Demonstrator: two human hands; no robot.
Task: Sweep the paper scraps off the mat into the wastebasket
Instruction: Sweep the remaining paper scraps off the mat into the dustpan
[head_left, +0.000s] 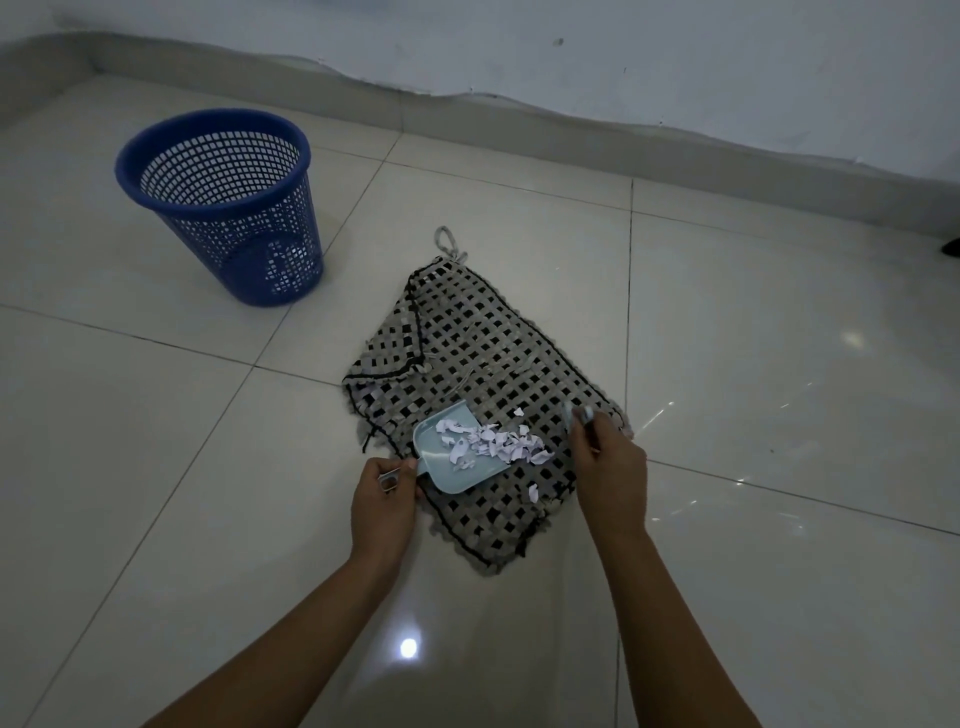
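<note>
On the tiled floor (753, 322), far left, a blue wastebasket (221, 202) stands apart from the woven mat (483, 343). Left hand (382, 501) grips a pale dustpan (457, 452) handle; paper scraps (493, 441) lie across pan and mat. Right hand (610, 462) clasps a small brush (579, 415).

wastebasket (218, 202): 1 | mat (483, 364): 1 | dustpan (452, 457): 1 | hands: 2 | paper scraps (498, 441): many

Plain indoor room, likely a home, as we read it: glossy cream floor tiles (779, 322), grey skirting (571, 130) under a scuffed white wall (675, 52), woven mat (483, 358), blue plastic wastebasket (218, 208).
</note>
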